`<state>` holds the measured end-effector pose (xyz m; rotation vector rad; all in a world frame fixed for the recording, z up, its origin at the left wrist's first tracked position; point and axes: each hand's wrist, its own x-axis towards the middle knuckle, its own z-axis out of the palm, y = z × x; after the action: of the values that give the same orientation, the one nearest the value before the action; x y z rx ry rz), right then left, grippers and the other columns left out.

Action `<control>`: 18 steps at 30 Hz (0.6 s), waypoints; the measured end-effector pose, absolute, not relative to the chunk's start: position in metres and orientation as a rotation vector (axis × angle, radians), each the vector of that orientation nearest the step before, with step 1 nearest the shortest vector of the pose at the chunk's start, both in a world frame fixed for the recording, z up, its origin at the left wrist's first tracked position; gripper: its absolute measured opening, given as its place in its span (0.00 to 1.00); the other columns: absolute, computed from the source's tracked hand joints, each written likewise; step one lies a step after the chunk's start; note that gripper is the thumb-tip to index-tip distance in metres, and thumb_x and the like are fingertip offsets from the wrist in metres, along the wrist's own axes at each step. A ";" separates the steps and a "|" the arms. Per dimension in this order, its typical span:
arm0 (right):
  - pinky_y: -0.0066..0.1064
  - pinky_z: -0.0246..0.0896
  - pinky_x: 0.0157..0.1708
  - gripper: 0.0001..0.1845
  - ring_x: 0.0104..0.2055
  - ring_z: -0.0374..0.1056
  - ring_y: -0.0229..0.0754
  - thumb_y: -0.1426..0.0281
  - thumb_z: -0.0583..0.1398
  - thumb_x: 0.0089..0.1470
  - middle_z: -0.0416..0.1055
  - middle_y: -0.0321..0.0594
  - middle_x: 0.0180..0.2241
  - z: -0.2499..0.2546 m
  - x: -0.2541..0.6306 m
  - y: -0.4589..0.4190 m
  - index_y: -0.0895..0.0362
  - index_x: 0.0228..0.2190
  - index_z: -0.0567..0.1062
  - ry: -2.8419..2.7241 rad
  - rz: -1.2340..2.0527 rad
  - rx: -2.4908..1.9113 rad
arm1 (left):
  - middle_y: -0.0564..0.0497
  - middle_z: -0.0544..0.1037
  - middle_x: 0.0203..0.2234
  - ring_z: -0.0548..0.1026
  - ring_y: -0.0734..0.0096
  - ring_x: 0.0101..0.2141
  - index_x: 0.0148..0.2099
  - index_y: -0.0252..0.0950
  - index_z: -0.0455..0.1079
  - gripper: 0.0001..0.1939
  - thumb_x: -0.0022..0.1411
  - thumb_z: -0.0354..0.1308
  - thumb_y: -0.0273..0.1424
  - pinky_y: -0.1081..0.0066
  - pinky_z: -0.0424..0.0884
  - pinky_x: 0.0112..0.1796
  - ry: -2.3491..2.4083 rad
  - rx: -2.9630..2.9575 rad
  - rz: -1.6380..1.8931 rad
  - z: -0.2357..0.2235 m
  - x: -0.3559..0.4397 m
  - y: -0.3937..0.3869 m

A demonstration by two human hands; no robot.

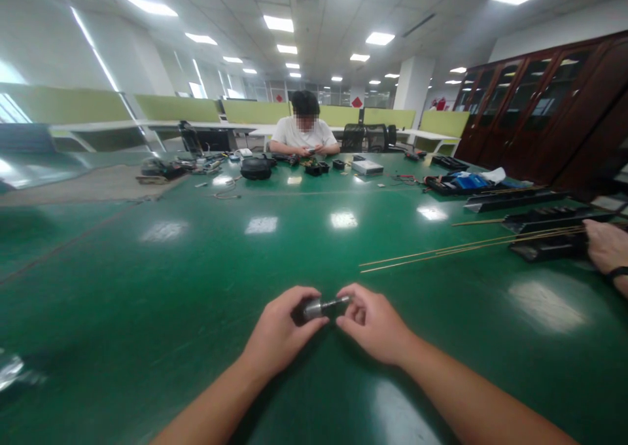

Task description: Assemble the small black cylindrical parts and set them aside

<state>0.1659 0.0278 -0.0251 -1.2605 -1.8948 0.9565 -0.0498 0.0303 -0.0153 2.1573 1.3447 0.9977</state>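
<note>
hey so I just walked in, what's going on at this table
Someone is handling a small metal part over the green table. Their left hand holds a silver cylinder, and a thin shaft runs from it to the fingers of their right hand; how firmly those grip is unclear. At the right edge, another person's hand is at some long thin rods. Across the table sits a person in a white shirt.

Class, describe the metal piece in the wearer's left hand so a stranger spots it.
Find the green table, then the wearer's left hand above it. It grips the metal piece, a silvery cylinder whose thin shaft points toward the right hand. Unlike the long golden rods farther right, it is short.
</note>
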 end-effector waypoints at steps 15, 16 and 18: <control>0.25 0.60 0.27 0.14 0.26 0.67 0.36 0.73 0.62 0.50 0.73 0.34 0.27 -0.021 0.166 0.025 0.55 0.41 0.74 -1.896 0.943 -1.187 | 0.53 0.78 0.37 0.75 0.68 0.38 0.44 0.42 0.73 0.10 0.59 0.64 0.34 0.70 0.70 0.40 1.218 2.241 0.941 -0.010 -0.043 0.025; 0.25 0.60 0.28 0.13 0.26 0.67 0.36 0.73 0.62 0.50 0.73 0.34 0.27 -0.021 0.166 0.024 0.55 0.41 0.74 -1.896 0.937 -1.189 | 0.53 0.78 0.37 0.75 0.68 0.38 0.44 0.42 0.73 0.10 0.59 0.63 0.34 0.70 0.70 0.40 1.213 2.242 0.945 -0.010 -0.043 0.025; 0.26 0.61 0.28 0.13 0.27 0.68 0.37 0.73 0.62 0.50 0.74 0.35 0.28 -0.020 0.166 0.024 0.55 0.40 0.75 -1.898 0.931 -1.195 | 0.52 0.78 0.37 0.75 0.68 0.38 0.44 0.42 0.73 0.10 0.59 0.63 0.34 0.70 0.70 0.40 1.203 2.247 0.952 -0.010 -0.043 0.025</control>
<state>0.1655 0.0240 -0.0199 -1.1950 -1.8978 0.9312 -0.0432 0.0252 -0.0102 2.2475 1.2026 0.9518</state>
